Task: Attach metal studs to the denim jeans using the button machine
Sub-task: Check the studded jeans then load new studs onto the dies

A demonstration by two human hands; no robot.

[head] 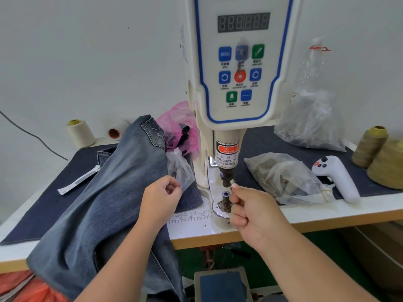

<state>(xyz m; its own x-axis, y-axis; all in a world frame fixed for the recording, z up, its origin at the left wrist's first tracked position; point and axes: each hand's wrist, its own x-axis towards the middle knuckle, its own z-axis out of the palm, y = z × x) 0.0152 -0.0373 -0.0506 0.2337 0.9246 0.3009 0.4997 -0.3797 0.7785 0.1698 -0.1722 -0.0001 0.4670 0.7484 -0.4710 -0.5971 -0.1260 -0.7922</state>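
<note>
Plain white wall [87, 51] behind — wood-edged white worktable [327, 216], green floor [316, 253] beneath

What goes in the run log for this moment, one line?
stage: loading stud | right hand: pinching small piece at lower die | left hand: holding small plastic bag | jeans: left of machine, not under head
</note>
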